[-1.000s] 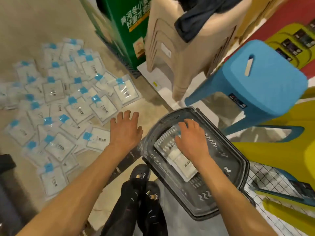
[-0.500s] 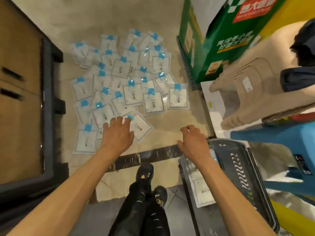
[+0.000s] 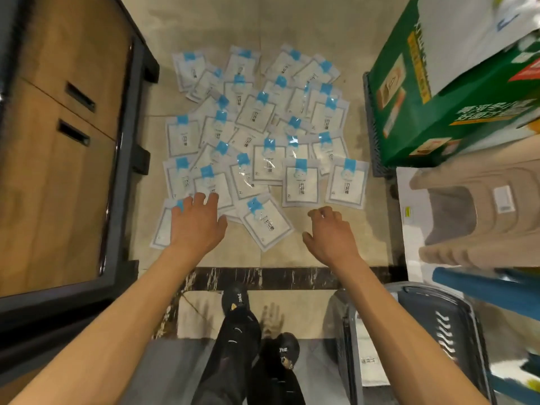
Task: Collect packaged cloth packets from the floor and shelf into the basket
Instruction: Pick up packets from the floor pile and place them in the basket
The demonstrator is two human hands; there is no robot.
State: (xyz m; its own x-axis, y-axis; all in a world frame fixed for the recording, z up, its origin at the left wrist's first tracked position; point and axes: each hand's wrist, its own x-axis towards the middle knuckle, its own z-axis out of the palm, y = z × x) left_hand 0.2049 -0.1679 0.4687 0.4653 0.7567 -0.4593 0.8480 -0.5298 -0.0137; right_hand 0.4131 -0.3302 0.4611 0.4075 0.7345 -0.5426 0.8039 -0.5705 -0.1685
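Several clear packets with white cloth and blue labels (image 3: 257, 133) lie spread over the beige floor ahead. My left hand (image 3: 197, 223) reaches over the nearest left packets, fingers straight, covering part of one packet (image 3: 163, 229). My right hand (image 3: 330, 232) hovers over bare floor, fingers loosely curled and holding nothing, just below one packet (image 3: 301, 185) and right of a tilted packet (image 3: 267, 225). The dark plastic basket (image 3: 444, 323) stands at the lower right, with a packet (image 3: 371, 361) lying inside it.
A wooden cabinet (image 3: 58, 141) with a dark frame stands on the left. A green carton (image 3: 444, 92) and stacked beige stools (image 3: 479, 211) close off the right, with a blue stool leg (image 3: 485, 285) above the basket. My shoes (image 3: 233, 299) stand below a dark floor strip (image 3: 263, 277).
My right hand left the basket and swung left over the floor near the packets. My left hand moved forward onto the near packets. The view turned left, away from the basket.
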